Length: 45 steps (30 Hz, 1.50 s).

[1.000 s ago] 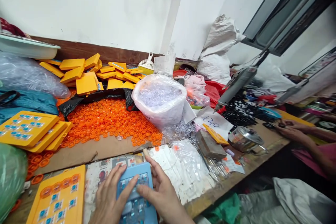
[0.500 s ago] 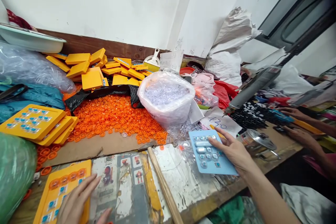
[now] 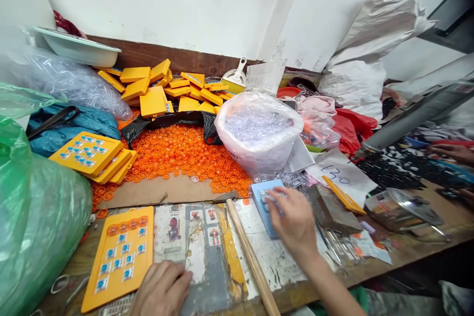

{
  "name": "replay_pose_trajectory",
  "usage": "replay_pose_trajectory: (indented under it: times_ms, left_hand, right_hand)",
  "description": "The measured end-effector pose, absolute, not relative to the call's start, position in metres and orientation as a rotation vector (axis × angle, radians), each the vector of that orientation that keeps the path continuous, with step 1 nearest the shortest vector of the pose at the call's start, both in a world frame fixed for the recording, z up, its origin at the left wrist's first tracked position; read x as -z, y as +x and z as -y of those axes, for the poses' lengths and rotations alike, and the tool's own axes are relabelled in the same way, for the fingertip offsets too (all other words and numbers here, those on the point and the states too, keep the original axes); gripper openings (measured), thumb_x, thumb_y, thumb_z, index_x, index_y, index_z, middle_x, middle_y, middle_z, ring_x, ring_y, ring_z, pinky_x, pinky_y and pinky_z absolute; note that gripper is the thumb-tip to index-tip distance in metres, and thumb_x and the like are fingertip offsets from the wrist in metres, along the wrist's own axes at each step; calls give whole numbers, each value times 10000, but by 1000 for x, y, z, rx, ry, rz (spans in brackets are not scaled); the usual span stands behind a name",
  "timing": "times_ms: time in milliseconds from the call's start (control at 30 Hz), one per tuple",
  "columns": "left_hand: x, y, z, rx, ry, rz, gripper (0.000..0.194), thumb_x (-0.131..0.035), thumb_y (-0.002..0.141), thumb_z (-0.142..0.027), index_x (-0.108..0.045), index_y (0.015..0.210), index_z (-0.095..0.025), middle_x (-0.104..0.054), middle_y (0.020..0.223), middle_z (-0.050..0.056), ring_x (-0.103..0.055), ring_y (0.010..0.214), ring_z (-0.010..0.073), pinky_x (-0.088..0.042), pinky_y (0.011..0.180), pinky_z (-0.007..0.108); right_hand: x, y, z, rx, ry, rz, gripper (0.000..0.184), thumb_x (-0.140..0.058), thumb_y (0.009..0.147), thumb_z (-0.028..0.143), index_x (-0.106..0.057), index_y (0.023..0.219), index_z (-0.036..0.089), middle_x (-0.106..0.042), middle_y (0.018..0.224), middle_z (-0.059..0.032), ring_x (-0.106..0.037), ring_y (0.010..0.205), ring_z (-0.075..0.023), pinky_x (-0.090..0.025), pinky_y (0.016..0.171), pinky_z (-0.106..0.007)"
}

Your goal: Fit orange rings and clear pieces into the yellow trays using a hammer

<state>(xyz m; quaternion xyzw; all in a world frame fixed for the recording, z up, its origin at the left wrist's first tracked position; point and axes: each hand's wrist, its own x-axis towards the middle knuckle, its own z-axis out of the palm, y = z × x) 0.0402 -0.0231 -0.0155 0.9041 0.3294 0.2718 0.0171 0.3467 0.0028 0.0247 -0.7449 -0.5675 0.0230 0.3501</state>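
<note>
My right hand (image 3: 291, 219) lies over a light blue plastic panel (image 3: 261, 196) on the bench, fingers curled down on it and covering most of it. My left hand (image 3: 161, 289) rests near the bench's front edge, fingers bent, touching the lower right corner of a yellow panel (image 3: 120, 256) studded with small blue squares and several orange rings. A wooden stick (image 3: 252, 256) lies between my two hands, on a printed sheet (image 3: 192, 237).
A heap of orange rings (image 3: 181, 155), loose yellow panels (image 3: 151, 91) and a stack of them (image 3: 91, 155) fill the back left. A bag of clear parts (image 3: 259, 131) stands centre. A green bag (image 3: 33, 212) bulges at left. Another person's hand (image 3: 450, 150) works at far right.
My right hand carried the blue panel off to the right and set it on the bench. My left hand let go of it and moved to the yellow panel. The view swung left.
</note>
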Motion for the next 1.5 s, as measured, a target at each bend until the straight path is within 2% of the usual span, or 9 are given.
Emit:
replay_pose_trajectory:
  times_ms: [100, 233, 433, 633, 700, 833, 1033, 1300, 1500]
  left_hand:
    - [18, 55, 18, -900, 2725, -1021, 199, -462, 887, -124, -577, 1042, -171, -687, 880, 72, -618, 752, 199, -513, 668, 305]
    - [21, 69, 7, -931, 2498, -1201, 314, -422, 899, -132, -499, 1202, -168, -658, 872, 81, -614, 758, 210, -525, 670, 330]
    - [27, 70, 1, -912, 2308, -1261, 563, -418, 885, -158, -258, 1423, -206, -650, 856, 64, -639, 775, 205, -553, 680, 322]
    - [27, 78, 2, -932, 2234, -1320, 548, -358, 887, -162, -261, 1424, -209, -659, 914, 88, -645, 791, 210, -554, 705, 336]
    - [27, 81, 1, -914, 2265, -1352, 552, -354, 873, -155, -273, 1417, -200, -656, 881, 84, -644, 773, 216, -554, 693, 345]
    - [31, 77, 0, -843, 2371, -1349, 579, -356, 847, -111, -266, 1416, -171, -660, 870, 83, -652, 771, 216, -560, 680, 334]
    - [30, 68, 0, -772, 2586, -1240, 503, -383, 866, -90, -333, 1365, -120, -671, 902, 108, -662, 792, 207, -563, 664, 299]
    - [31, 76, 9, -941, 2541, -1339, 424, -355, 899, -150, -404, 1320, -153, -653, 849, 97, -657, 740, 220, -560, 630, 327]
    - [31, 75, 16, -998, 2366, -1341, 536, -397, 918, -196, -249, 1434, -197, -661, 1022, 124, -651, 898, 228, -556, 740, 335]
  right_hand:
    - [-14, 300, 4, -98, -1893, 1769, 270, -536, 833, 302, -692, 1023, 191, -697, 928, -96, -648, 867, -251, -508, 790, -380]
    - [2, 276, -2, -66, -1955, 1908, 424, -579, 816, 239, -574, 1225, 127, -674, 961, -126, -682, 765, -266, -542, 596, -344]
    - [-1, 277, 6, 17, -1931, 1930, 367, -472, 881, 201, -530, 1233, 113, -636, 1042, -160, -664, 917, -277, -557, 724, -399]
    - [-18, 243, 0, -59, -1668, 2152, 253, -490, 872, 100, -627, 1061, 198, -655, 1053, -58, -633, 954, -142, -520, 823, -221]
    - [-17, 232, -26, -51, -1676, 2205, 290, -512, 855, 50, -616, 1093, 178, -647, 1105, -62, -620, 983, -154, -511, 853, -262]
    - [-10, 213, -87, -10, -1758, 2304, 243, -568, 894, 241, -582, 1123, 161, -618, 1130, -69, -614, 980, -195, -515, 834, -403]
    - [-8, 197, -116, 0, -1834, 2333, 260, -582, 887, 300, -582, 1106, 159, -620, 1093, -64, -626, 909, -180, -534, 767, -376]
    - [-40, 205, -69, 110, -1699, 2244, 188, -566, 895, 309, -621, 975, 149, -648, 962, -24, -634, 820, -155, -534, 718, -332]
    - [-53, 336, 33, 420, -1820, 1713, 203, -472, 878, 257, -604, 1028, 224, -689, 935, -97, -661, 816, -202, -526, 744, -353]
